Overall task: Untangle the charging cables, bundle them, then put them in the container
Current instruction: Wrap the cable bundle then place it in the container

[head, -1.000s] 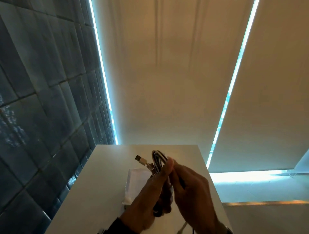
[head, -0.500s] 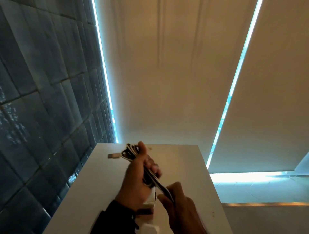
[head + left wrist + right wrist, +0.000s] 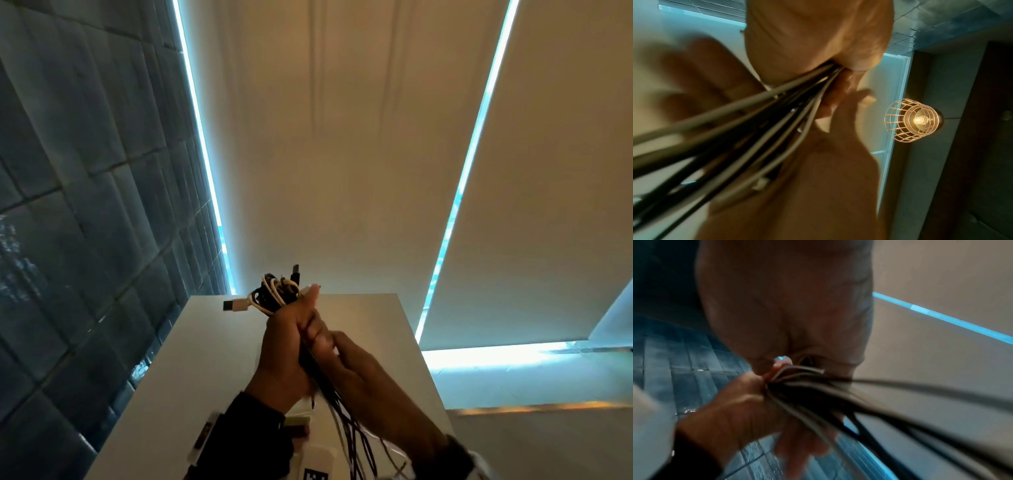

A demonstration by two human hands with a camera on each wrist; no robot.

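Above the white table (image 3: 205, 359) my left hand (image 3: 291, 346) grips a looped bundle of black and white charging cables (image 3: 274, 291), thumb up along it. A white USB plug (image 3: 234, 305) sticks out to the left and a black plug points up. My right hand (image 3: 359, 373) sits just below and right of the left, its fingers curled round the loose strands (image 3: 346, 421) that trail down. In the left wrist view the cables (image 3: 777, 116) run out of my fist, blurred. The right wrist view shows the same strands (image 3: 838, 402) between both hands.
A dark tiled wall (image 3: 85, 205) runs along the table's left side and closed blinds (image 3: 342, 171) hang behind it. A white object (image 3: 317, 462) with a black marker shows at the bottom edge. A caged lamp (image 3: 914, 120) hangs overhead.
My left hand has lifted the bundle and turned it more upright. The right hand has come up from the lower strands to just beneath the left hand.
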